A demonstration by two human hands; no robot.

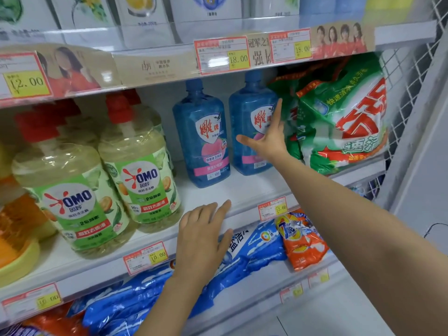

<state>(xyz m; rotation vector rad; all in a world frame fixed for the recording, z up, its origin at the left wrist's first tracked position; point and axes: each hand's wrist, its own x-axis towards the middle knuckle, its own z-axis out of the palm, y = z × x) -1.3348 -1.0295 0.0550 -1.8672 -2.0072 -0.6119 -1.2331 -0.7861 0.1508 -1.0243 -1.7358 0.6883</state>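
OMO bottles [135, 170] of pale liquid crowd the left, then bare shelf [242, 189] opens before the left blue bottle [198, 132]. The left hand [202, 238] lies flat on its front lip, fingers straight. The right hand [266, 139], fingers splayed, hides part of the right blue bottle [244, 110], which is tight beside the green bags [339, 117]; contact is unclear.

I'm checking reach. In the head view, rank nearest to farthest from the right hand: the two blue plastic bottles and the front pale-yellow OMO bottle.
1. Right blue plastic bottle, right by the right hand.
2. Left blue plastic bottle, just to its left.
3. Front pale-yellow OMO bottle, far left, at the shelf front.
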